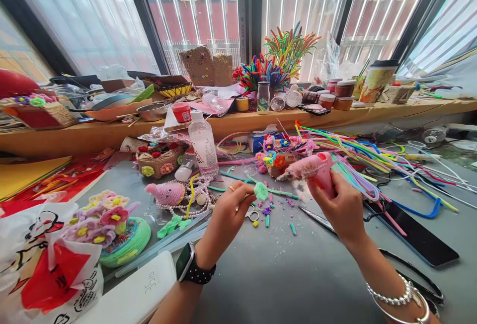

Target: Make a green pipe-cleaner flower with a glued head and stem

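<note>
Between the thumb and fingers of my left hand (231, 209) is a small mint-green pipe-cleaner flower (261, 191), held over the grey table. My right hand (340, 204) grips the handle of a pink hot glue gun (312, 167). Its nozzle points left toward the flower, with a gap between them. Scissors (316, 218) lie partly beneath my right hand, their blades pointing left. Short green and purple pipe-cleaner scraps (267, 220) are scattered under the flower. A long green pipe cleaner (278, 192) lies just behind it.
Bundled coloured pipe cleaners (357, 140) spread across the back right, near a black phone (417, 234). At left stand a clear bottle (203, 145), a woven basket (160, 161), a pink crocheted piece (166, 194) and a flower-topped green piece (128, 244). Jars line the wooden ledge (223, 124).
</note>
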Demonstrator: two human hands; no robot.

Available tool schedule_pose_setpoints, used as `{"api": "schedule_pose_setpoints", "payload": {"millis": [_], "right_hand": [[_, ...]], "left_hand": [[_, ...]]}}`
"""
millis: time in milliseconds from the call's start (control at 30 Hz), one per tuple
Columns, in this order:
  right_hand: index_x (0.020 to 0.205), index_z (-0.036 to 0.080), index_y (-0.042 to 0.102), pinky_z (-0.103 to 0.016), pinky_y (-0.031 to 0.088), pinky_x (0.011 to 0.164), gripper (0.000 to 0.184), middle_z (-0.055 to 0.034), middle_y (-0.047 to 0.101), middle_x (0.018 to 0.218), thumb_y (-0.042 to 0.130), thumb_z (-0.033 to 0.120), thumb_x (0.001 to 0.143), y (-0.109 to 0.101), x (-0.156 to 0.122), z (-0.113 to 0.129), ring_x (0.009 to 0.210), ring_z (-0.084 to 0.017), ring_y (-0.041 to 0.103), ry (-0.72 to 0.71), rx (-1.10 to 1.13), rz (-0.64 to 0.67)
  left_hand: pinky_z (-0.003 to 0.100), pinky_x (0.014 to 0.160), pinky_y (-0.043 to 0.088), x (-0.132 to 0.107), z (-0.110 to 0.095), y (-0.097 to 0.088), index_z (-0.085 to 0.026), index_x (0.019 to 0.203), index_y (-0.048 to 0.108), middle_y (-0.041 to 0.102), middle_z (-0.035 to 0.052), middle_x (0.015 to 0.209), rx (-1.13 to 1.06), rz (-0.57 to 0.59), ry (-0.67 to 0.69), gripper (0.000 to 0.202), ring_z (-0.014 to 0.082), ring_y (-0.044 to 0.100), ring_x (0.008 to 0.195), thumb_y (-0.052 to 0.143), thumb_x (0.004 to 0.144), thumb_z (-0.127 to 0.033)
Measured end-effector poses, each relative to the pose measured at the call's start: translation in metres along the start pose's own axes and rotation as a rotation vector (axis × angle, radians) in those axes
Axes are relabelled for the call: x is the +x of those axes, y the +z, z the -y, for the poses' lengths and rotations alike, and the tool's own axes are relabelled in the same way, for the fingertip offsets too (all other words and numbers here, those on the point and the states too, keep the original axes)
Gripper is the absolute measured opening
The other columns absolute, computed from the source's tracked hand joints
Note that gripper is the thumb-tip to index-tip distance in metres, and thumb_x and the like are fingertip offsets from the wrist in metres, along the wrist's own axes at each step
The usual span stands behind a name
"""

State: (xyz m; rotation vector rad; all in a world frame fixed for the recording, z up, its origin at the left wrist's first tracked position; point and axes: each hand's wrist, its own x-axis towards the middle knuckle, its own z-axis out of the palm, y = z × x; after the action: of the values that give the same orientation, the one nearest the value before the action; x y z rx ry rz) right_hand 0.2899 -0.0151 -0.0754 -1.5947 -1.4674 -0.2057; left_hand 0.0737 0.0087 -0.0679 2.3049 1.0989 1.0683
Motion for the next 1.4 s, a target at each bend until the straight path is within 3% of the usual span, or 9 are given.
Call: {"api": "schedule_pose_setpoints", "payload": {"millis": [133, 267, 800, 1400], "right_hand": [[0.064, 0.017, 0.042, -0.022, 0.029, 0.046, 0.027, 0.0028, 0.041, 0.053, 0.048, 0.042, 0.072, -0.0017, -0.0009, 0.0028, 0.045, -0.010, 0.034, -0.034, 0.010, -0.052], [0.065, 0.018, 0.043, -0.023, 0.030, 0.046, 0.026, 0.0021, 0.041, 0.053, 0.049, 0.041, 0.072, -0.0010, -0.0015, 0.0036, 0.045, -0.011, 0.036, -0.053, -0.018, -0.053], [0.066, 0.016, 0.048, -0.023, 0.029, 0.045, 0.024, 0.0008, 0.045, 0.052, 0.050, 0.038, 0.073, -0.0018, -0.0046, 0.0025, 0.044, -0.011, 0.038, -0.193, -0.117, -0.121], [0.071, 0.014, 0.051, -0.024, 0.031, 0.046, 0.024, -0.0017, 0.048, 0.054, 0.047, 0.037, 0.076, 0.0018, -0.0082, -0.0007, 0.048, -0.013, 0.044, -0.252, -0.136, -0.143]], "left_hand": [[0.024, 0.071, 0.040, -0.0006, -0.0023, 0.0015, -0.016, 0.076, 0.058, 0.053, 0.0046, 0.080, -0.090, -0.110, 0.080, 0.013, 0.0132, 0.050, 0.077, 0.046, 0.078, -0.020], [0.026, 0.067, 0.042, -0.0012, -0.0017, 0.0019, -0.016, 0.076, 0.062, 0.054, 0.0045, 0.075, -0.124, -0.176, 0.070, 0.011, 0.0139, 0.050, 0.073, 0.051, 0.075, -0.019], [0.026, 0.069, 0.042, -0.0007, -0.0014, 0.0002, -0.016, 0.075, 0.063, 0.054, 0.0045, 0.075, -0.171, -0.193, 0.045, 0.012, 0.0135, 0.051, 0.074, 0.052, 0.074, -0.019], [0.025, 0.066, 0.042, -0.0003, -0.0026, 0.0002, -0.016, 0.073, 0.061, 0.054, 0.0039, 0.074, -0.142, -0.215, 0.076, 0.010, 0.0126, 0.051, 0.071, 0.052, 0.074, -0.018]]}}
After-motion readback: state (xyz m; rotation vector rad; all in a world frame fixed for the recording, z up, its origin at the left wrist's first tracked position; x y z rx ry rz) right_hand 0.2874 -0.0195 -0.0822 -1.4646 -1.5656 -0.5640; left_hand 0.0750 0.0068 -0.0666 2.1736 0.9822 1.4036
